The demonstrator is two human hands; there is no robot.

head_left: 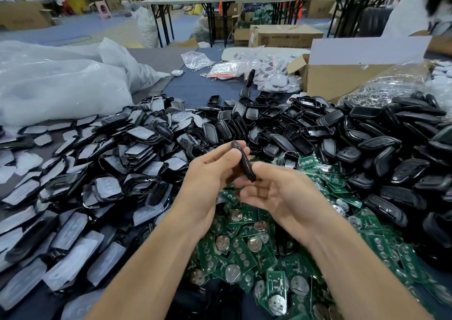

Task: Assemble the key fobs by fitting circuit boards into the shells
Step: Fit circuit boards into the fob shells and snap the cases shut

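Observation:
Both my hands hold one black key fob (244,163) edge-on above the table's middle. My left hand (210,175) grips its upper end between thumb and fingers. My right hand (274,192) pinches its lower end, palm turned up. Whether a board sits inside the fob is hidden. Below my hands lies a heap of green circuit boards (247,248) with round coin cells. A pile of black shells (342,134) spreads to the right and behind. To the left lie shell halves with grey button pads (102,168).
Large white plastic bags (58,85) fill the back left. An open cardboard box (347,77) and a bag of metal rings (391,85) stand at the back right. Bagged white fobs (271,72) lie behind the piles. A person (415,6) sits at the far right.

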